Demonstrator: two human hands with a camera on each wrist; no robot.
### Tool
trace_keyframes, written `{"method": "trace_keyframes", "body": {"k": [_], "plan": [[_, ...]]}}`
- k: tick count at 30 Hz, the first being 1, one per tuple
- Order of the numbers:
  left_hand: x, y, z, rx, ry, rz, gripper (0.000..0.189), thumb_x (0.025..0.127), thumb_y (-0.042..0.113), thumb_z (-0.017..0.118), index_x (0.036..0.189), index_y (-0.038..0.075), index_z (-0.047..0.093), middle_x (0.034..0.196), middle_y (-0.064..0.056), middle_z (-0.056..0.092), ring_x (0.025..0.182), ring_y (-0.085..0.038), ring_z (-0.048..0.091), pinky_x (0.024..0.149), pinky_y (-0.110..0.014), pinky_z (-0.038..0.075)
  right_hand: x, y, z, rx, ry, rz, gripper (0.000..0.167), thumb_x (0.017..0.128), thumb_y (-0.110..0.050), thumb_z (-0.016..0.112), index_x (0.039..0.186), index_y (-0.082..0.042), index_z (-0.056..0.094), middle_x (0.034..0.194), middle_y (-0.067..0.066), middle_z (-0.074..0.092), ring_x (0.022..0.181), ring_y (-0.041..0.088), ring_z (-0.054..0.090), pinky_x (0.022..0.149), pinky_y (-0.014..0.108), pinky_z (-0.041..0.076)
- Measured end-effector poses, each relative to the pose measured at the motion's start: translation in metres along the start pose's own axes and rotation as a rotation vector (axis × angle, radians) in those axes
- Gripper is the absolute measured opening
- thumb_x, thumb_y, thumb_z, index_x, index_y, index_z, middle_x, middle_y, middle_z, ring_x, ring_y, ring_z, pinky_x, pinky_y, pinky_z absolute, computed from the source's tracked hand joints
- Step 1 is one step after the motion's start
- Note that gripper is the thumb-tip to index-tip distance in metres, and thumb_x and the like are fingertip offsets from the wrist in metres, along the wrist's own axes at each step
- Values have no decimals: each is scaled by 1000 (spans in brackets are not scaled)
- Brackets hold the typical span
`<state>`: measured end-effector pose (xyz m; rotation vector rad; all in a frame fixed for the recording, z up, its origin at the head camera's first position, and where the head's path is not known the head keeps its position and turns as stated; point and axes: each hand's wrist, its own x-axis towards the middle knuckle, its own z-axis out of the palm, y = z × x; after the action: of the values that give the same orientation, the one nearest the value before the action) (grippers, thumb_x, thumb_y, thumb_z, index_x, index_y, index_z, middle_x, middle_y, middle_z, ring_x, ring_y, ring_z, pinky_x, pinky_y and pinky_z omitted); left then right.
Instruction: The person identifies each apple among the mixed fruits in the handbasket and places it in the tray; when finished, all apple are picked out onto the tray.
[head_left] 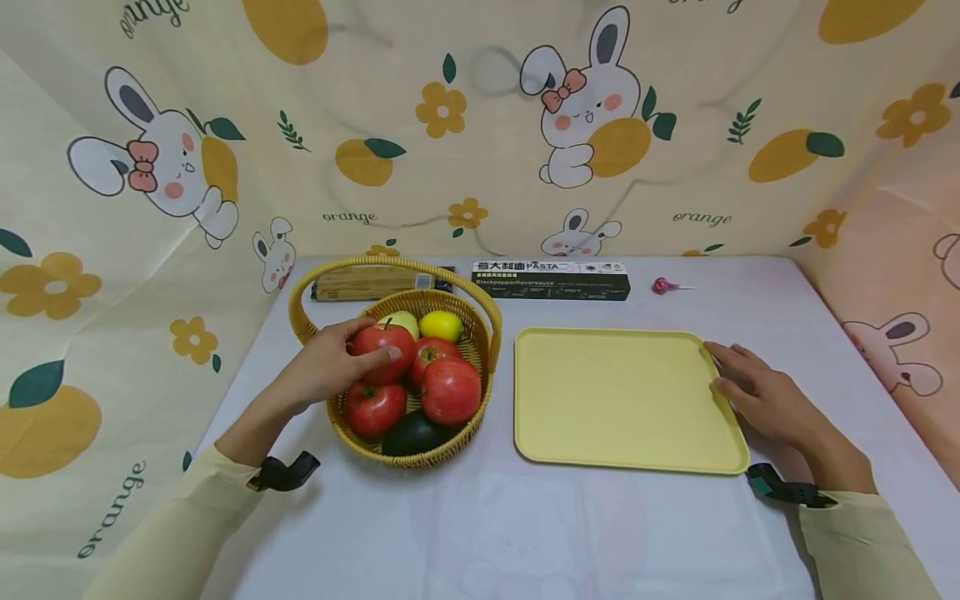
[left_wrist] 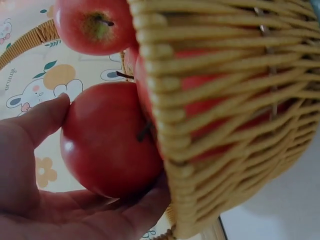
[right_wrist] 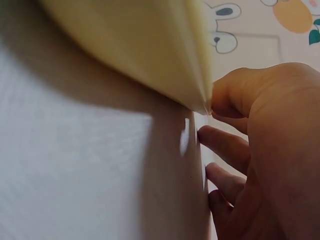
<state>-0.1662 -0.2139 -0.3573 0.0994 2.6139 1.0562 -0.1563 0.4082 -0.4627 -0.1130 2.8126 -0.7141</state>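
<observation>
Glossy red, the round apple (head_left: 390, 337) your left hand (head_left: 326, 362) grips (stem at its far side) sits atop other fruit (head_left: 452, 392) inside a round woven basket (head_left: 420, 459). Farther right, a smooth yellow tray (head_left: 615, 400) lies on the desk (head_left: 480, 533), long axis running left to right; your right hand (head_left: 767, 396), fingers loosely extended, touches its right rim.

The head view looks forward and down from the near side of the desk (head_left: 480, 525), covering it to the far edge. The left wrist view, rolled sideways, faces the basket (left_wrist: 172, 125) at close range; the head view shares it and the left hand (head_left: 326, 362). The right wrist view, also rolled, sits low and close; the head view shares the tray (head_left: 622, 400) and right hand (head_left: 767, 396).
</observation>
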Motion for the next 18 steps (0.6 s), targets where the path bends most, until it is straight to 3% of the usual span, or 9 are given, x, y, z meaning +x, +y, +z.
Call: {"method": "trace_keyframes", "body": {"k": [7,11,15,18], "plan": [[-5,0,4,-4,114,55,86,95,49,84,163,10,48,153,-22,58,133,-43,60,103,-61,62,1,2,-1,4,-15,-4,73,116,-42,51,177,-18,18,174,41,15,155,70,17,109,93,26],[-13,-2,6,-58,194,109,85,93,44,87,163,14,49,152,-19,62,129,-43,66,95,-58,66,0,2,-2,14,-29,-2,74,116,-43,50,177,-19,17,174,41,13,155,71,16,109,94,26],[-23,-1,7,-113,258,222,81,93,38,89,162,18,52,150,-15,64,127,-41,71,95,-55,66,-1,3,-2,14,-29,-9,73,116,-42,50,177,-19,16,174,41,12,155,72,17,108,94,26],[-31,2,9,-147,282,333,78,92,30,91,160,18,55,148,-12,66,124,-35,74,96,-42,67,-1,4,-2,11,-27,-9,73,116,-42,49,177,-20,16,175,41,12,154,72,17,108,94,27]]}}
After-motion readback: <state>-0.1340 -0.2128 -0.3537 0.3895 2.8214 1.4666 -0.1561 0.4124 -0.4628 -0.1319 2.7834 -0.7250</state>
